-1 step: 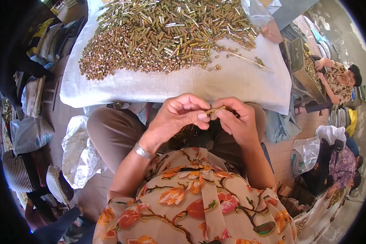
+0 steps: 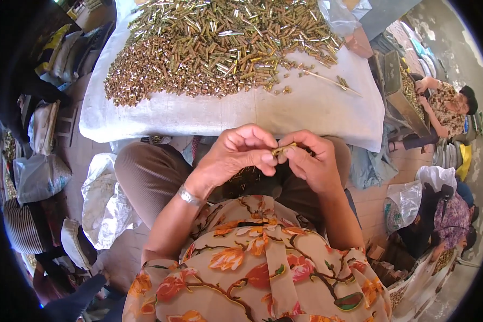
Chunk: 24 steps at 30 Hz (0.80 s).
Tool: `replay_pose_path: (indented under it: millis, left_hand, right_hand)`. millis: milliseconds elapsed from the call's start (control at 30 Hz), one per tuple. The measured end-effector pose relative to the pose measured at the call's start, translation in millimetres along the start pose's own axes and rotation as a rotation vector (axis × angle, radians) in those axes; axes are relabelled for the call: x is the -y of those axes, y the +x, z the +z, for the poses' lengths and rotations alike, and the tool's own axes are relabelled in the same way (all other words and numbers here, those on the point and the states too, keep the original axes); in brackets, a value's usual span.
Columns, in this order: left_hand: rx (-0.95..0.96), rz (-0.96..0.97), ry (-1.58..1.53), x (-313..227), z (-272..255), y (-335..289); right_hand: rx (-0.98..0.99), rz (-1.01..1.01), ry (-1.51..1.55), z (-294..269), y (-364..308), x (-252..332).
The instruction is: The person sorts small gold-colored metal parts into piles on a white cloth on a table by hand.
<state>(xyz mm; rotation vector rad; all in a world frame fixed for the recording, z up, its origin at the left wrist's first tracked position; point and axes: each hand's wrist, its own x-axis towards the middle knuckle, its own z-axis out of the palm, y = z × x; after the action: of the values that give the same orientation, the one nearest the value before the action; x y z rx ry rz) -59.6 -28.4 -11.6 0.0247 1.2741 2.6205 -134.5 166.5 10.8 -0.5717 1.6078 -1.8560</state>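
Above my lap, just off the table's near edge, a small brass-coloured metal cylinder (image 2: 285, 148) is held between both hands. My right hand (image 2: 317, 163) pinches it between thumb and fingers. My left hand (image 2: 232, 156) is closed at its left end, thumb and index fingertip pressed together there; the fingertips partly cover the piece, so I cannot tell if it is one part or two joined. A large heap of similar brass-coloured cylinders (image 2: 220, 43) covers the far part of the table. Short ring-like pieces (image 2: 137, 80) are piled at the heap's left front.
White cloth (image 2: 198, 115) covers the table. A thin stick (image 2: 333, 82) lies right of the heap. A clear plastic bag (image 2: 341, 16) sits at the far right corner. At right, a co-worker (image 2: 451, 104) reaches into a wooden tray (image 2: 405, 104). Sacks (image 2: 104, 198) stand on the floor.
The metal cylinder has tilted slightly between my fingers, and my left fingertips have shifted a little at its end. The heap looks the same.
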Motion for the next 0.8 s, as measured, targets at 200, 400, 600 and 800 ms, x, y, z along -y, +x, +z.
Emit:
replay_pose_path:
  millis: [200, 400, 600, 800]
  left_hand:
    - [0.104, 0.04, -0.215, 18, -9, 12]
    - [-0.063, -0.03, 0.017, 4, -22, 30]
    - [-0.517, 0.431, 1.301, 10, -59, 97]
    - [-0.554, 0.455, 1.762, 13, -51, 120]
  right_hand:
    - [0.067, 0.159, 0.453, 7, 2, -13]
    - [0.068, 0.263, 0.557, -4, 22, -22]
    - [-0.234, 0.153, -0.186, -36, 112, -16]
    - [-0.194, -0.232, -1.168, -59, 180, -44]
